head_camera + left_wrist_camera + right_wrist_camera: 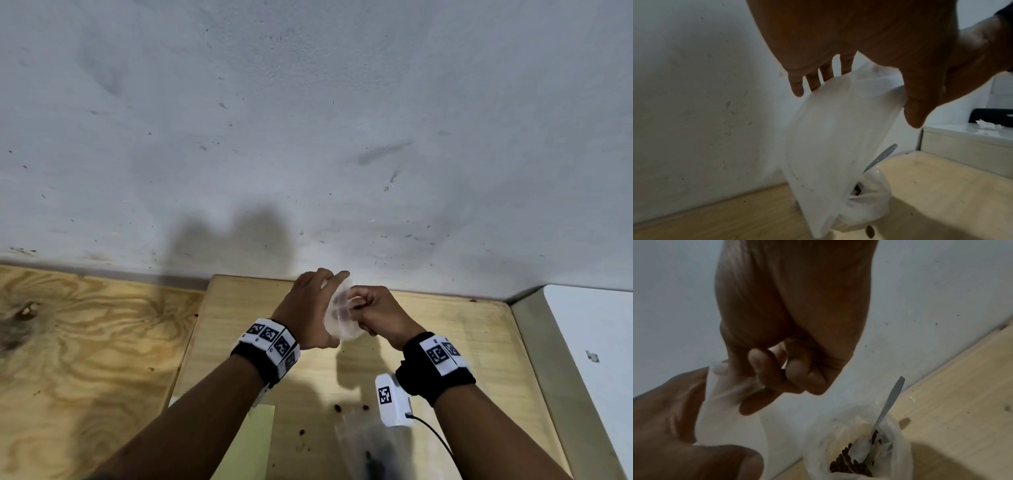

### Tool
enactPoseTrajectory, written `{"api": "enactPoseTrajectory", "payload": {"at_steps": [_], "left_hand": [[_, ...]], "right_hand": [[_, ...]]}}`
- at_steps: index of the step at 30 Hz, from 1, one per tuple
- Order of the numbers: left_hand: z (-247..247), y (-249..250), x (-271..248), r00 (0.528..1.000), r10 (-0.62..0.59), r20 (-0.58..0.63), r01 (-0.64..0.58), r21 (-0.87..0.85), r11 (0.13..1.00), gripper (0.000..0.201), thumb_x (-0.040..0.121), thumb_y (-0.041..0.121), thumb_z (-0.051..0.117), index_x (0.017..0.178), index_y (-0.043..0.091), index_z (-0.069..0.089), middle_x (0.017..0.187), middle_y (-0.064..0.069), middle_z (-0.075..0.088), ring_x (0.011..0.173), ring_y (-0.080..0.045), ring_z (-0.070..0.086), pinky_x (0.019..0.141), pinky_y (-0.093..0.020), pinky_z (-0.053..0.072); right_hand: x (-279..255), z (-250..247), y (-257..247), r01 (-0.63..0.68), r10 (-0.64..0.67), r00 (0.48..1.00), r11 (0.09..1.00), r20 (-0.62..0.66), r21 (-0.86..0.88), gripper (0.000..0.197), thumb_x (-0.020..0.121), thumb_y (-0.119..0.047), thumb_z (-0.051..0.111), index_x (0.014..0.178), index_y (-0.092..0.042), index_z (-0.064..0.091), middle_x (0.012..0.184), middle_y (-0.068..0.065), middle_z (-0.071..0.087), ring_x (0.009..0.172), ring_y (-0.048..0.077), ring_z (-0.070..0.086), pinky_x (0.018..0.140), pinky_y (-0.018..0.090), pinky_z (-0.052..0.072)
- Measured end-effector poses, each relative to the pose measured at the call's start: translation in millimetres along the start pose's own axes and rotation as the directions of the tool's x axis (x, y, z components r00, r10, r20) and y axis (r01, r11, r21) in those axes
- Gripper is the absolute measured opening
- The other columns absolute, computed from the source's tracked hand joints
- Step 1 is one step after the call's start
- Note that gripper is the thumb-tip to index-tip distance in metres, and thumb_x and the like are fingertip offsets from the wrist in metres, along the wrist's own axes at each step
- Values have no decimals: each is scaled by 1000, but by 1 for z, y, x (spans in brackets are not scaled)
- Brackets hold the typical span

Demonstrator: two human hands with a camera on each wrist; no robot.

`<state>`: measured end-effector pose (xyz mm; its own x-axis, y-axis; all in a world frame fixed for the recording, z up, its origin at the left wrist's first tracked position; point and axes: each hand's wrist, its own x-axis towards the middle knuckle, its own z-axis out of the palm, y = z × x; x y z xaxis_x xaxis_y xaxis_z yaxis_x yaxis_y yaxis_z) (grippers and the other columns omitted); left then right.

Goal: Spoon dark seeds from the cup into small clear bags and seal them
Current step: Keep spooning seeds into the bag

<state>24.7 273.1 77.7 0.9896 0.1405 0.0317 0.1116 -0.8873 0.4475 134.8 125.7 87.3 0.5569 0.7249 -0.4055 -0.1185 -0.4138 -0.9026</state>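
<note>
A small clear bag [339, 310] is held up in the air above the table between both hands. My left hand [313, 308] backs it with fingers stretched out, and its thumb [914, 113] clamps the bag [838, 129] at one edge. My right hand [371, 310] has curled fingers [764, 379] pinching the bag's edge [729, 391]. Below stands the plastic-lined cup [898, 456] with dark seeds [846, 465] and a grey spoon [890, 402] leaning in it. In the head view the cup [371, 448] sits at the bottom edge. No seeds show in the bag.
A light wooden board [462, 342] lies against the white wall [308, 120]. Loose seeds [339, 407] are scattered on it. A yellow-green sheet [260, 438] lies at the front left. A white cabinet top [589, 342] adjoins on the right.
</note>
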Motion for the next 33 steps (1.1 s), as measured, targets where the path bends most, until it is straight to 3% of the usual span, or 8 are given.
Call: {"api": "enactPoseTrajectory", "payload": {"at_steps": [6, 10, 13, 17, 21, 24, 29, 33], "left_hand": [[-6, 4, 0, 998, -61, 32, 59, 56, 997, 119, 59, 38, 80, 154, 19, 12, 133, 1, 40, 119, -19, 41, 92, -28, 42], [-1, 1, -1, 998, -61, 36, 60, 22, 998, 120, 59, 47, 80, 154, 15, 14, 141, 0, 37, 126, -20, 38, 108, -32, 35], [3, -1, -5, 999, -39, 17, 41, -79, 996, 113, 60, 59, 78, 150, 17, 25, 141, 2, 40, 126, -16, 40, 107, -30, 34], [6, -2, -6, 999, -54, 6, 55, -159, 986, 96, 63, 59, 77, 143, 21, 39, 129, 7, 50, 116, -15, 48, 101, -30, 39], [10, -11, -7, 984, -148, 101, 167, -219, 961, 97, 61, 55, 83, 143, 23, 42, 132, 7, 54, 119, -14, 50, 100, -31, 42], [14, -23, -7, 938, -307, 159, 342, -287, 895, 93, 53, 50, 89, 134, 23, 52, 122, 8, 62, 108, -14, 59, 92, -29, 48], [24, -41, -4, 815, -515, 266, 580, -372, 725, 79, 52, 49, 90, 120, 24, 61, 112, 9, 65, 99, -11, 60, 84, -25, 48], [33, -42, 4, 771, -512, 379, 632, -354, 689, 91, 54, 41, 93, 131, 18, 52, 118, 13, 46, 108, -8, 49, 87, -22, 40]], "right_hand": [[12, 1, 12, 150, -193, 959, 968, -210, -203, 49, 76, 14, 54, 89, -27, 78, 60, -8, 50, 60, 9, 46, 61, 17, 40], [13, 3, 13, 186, -221, 966, 954, -131, -235, 43, 81, 9, 61, 69, -31, 74, 54, -14, 51, 55, 7, 44, 58, 21, 39], [12, 6, 10, 168, -193, 977, 960, -94, -225, 23, 72, -18, 83, 61, -12, 64, 55, -11, 46, 53, 8, 40, 56, 24, 34], [13, 9, 10, 95, -121, 989, 957, -80, -273, 24, 70, -31, 90, 59, -36, 69, 53, -18, 53, 54, 0, 47, 59, 16, 36], [11, 8, 13, 8, -17, 999, 983, -49, -182, 12, 79, -16, 83, 89, -21, 80, 80, -12, 71, 64, -9, 61, 64, 11, 45], [11, -5, 27, -27, 10, 983, 995, -182, -94, 19, 77, -6, 79, 88, -21, 80, 84, -5, 75, 70, -4, 65, 69, 17, 47], [9, -38, 69, -222, -18, 758, 933, -652, -284, 31, 75, -33, 84, 99, -25, 66, 101, 0, 63, 96, 22, 63, 77, 31, 46], [18, -53, 94, -458, 255, 819, 830, -515, -319, 67, 67, -58, 83, 117, -23, 57, 111, 5, 59, 101, 27, 63, 79, 34, 49]]}}
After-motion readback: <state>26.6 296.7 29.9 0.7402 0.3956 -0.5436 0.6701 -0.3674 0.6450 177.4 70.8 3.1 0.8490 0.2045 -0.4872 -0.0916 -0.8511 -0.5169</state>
